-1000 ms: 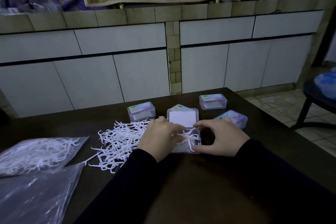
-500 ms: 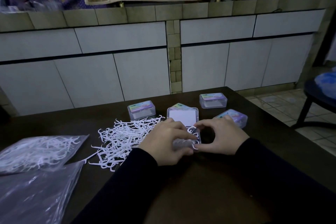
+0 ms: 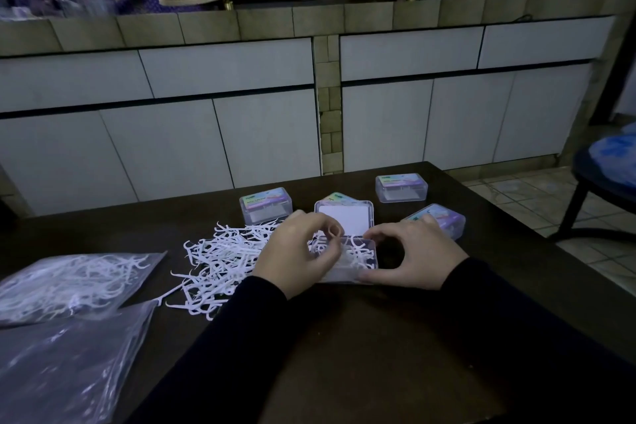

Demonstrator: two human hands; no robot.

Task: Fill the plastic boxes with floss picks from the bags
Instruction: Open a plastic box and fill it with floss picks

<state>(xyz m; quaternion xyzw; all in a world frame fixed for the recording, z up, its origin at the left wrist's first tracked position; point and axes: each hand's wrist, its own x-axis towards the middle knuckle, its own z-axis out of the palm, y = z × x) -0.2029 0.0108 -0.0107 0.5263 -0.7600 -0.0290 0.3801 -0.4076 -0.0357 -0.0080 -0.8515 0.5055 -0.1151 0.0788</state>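
Head view: left hand (image 3: 297, 248) pinches floss picks (image 3: 220, 258) into the open box (image 3: 358, 260) mid-table, right hand (image 3: 413, 255) grips its right end; probably next, tuck strays, close lid.

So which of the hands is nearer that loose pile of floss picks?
Left. The left hand lies against the pile of floss picks; the right hand is across the open box.
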